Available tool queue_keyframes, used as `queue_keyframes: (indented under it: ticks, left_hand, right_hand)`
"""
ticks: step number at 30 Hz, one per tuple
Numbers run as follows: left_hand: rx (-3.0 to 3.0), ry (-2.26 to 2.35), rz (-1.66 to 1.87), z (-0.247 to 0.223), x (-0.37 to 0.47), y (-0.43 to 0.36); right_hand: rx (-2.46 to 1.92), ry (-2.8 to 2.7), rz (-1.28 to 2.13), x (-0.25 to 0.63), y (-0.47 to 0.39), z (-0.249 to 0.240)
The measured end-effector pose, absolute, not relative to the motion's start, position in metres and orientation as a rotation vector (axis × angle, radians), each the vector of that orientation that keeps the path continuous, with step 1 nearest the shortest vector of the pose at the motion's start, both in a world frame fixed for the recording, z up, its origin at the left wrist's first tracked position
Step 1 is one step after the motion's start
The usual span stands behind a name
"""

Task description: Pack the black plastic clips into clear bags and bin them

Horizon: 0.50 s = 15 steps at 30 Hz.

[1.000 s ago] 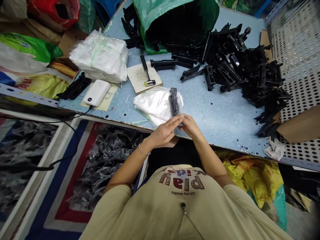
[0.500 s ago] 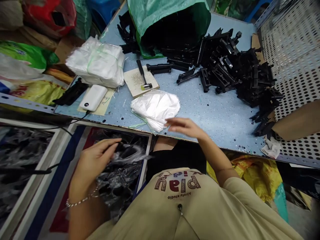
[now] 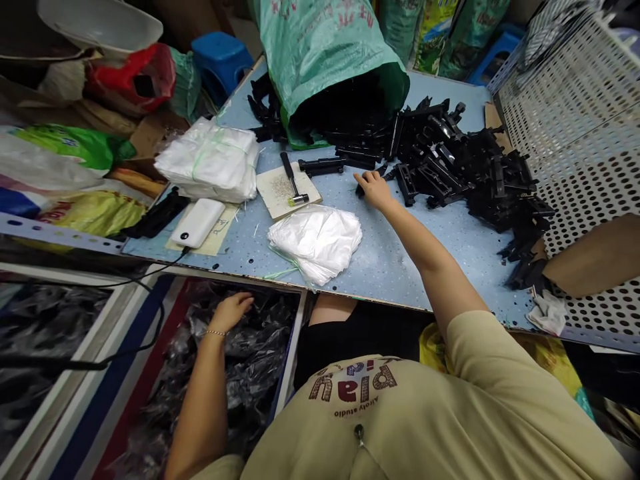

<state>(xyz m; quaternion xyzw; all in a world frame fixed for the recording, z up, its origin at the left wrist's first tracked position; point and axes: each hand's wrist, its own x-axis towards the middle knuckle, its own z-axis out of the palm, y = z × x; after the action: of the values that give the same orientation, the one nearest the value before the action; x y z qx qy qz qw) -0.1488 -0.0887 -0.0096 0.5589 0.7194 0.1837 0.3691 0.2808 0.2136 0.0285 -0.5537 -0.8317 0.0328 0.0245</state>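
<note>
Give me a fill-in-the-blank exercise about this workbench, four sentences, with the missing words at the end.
1. The left hand has a ____ at its wrist.
2. The right hand is at a part coloured ____.
3. The tool lying on the pale board is a ____.
4. The big sack with its mouth open is coloured ____.

Missing words: bracelet; black; hammer; green.

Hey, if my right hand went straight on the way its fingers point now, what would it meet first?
Past the black part already at its fingertips, your right hand would probably meet the black bar lying beside the hammer, though height is hard to judge here.
</note>
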Motion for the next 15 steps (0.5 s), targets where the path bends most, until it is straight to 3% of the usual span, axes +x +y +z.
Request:
queue_keyframes:
  ticks: [5, 10, 13, 15]
  left_hand:
    - [1.057, 1.276, 0.725, 0.008, -0.062, -0.078]
    - [0.527, 0.729, 0.962, 0.045, 0.067, -0.029]
    - [0.478, 0.677, 0.893, 0.055, 0.119, -0.014]
    - [0.590, 0.721, 0.881, 0.059, 0.136, -0.020]
  right_hand:
    - [-1.469, -2.469, -0.086, 0.300, 0.163, 0.031]
    - [-0.965, -2.230, -0.055, 0.306, 0.020, 0.022]
    - [-0.751, -2.235, 0.024, 0.316, -0.053, 0.021]
    - [-0.898, -2.130, 0.049, 0.330, -0.076, 0.025]
